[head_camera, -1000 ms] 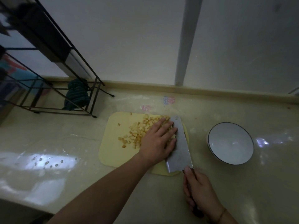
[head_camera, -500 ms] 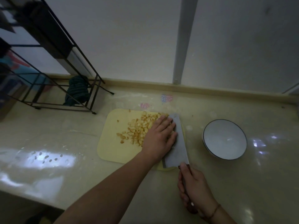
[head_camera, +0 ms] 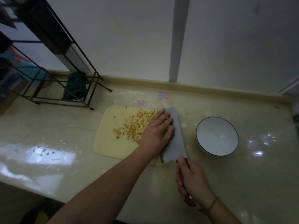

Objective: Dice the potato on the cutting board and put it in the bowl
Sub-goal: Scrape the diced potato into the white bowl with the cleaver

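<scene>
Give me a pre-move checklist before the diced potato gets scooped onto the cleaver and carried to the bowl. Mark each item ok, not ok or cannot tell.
1. Potato is diced: ok. The potato pieces lie in a loose pile on the cutting board.
2. Cleaver held firmly: ok. The right hand grips the handle; the cleaver blade lies along the board's right side.
3. Left hand placed to push: ok. The left hand lies flat on the pile against the blade.
4. Pieces on the blade: cannot tell, the hand hides that edge.
5. Bowl ready: ok. The bowl stands upright and empty, right of the board.
6. Strays: not ok, a few pieces lie apart at the pile's left.
</scene>
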A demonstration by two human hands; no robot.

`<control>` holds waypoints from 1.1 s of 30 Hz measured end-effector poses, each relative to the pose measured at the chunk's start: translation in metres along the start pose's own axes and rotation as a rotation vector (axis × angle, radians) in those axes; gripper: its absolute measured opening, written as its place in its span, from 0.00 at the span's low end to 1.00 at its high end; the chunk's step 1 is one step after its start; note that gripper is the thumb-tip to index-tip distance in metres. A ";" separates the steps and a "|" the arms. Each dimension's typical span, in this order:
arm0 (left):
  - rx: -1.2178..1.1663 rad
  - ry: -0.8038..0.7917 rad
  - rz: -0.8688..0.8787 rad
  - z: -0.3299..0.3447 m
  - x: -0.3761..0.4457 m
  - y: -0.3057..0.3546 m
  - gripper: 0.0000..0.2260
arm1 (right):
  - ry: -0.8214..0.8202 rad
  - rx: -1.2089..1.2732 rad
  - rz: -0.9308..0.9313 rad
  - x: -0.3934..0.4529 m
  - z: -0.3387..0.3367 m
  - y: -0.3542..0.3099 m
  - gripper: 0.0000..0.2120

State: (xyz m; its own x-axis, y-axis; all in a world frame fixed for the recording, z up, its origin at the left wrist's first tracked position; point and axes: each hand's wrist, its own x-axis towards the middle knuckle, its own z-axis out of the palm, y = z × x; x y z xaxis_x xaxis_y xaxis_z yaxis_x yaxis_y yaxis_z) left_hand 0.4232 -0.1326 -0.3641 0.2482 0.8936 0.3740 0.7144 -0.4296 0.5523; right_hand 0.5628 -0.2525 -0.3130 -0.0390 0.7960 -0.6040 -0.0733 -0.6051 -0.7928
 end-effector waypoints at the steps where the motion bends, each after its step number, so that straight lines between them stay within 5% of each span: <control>1: -0.014 0.011 -0.009 -0.001 0.001 0.003 0.19 | -0.006 -0.007 -0.002 -0.001 -0.002 -0.002 0.23; 15: -0.036 -0.026 -0.132 -0.011 -0.005 0.020 0.21 | -0.076 -0.059 0.051 -0.013 -0.014 -0.018 0.21; 24: -0.133 0.037 0.073 -0.005 0.020 0.090 0.17 | 0.060 -0.033 0.057 -0.067 -0.056 -0.047 0.24; 28: -0.221 -0.081 0.107 0.021 0.024 0.137 0.15 | 0.221 -0.024 0.144 -0.095 -0.094 -0.055 0.23; 33: -0.232 -0.312 -0.010 0.041 0.017 0.163 0.13 | 0.226 -0.084 0.257 -0.109 -0.121 -0.058 0.26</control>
State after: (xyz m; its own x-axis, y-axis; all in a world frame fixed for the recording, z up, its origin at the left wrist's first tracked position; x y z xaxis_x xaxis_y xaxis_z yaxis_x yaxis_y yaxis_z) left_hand 0.5706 -0.1818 -0.2985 0.4549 0.8789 0.1432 0.5592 -0.4071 0.7222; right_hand 0.6918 -0.3059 -0.2112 0.1766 0.6003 -0.7800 -0.0068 -0.7917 -0.6108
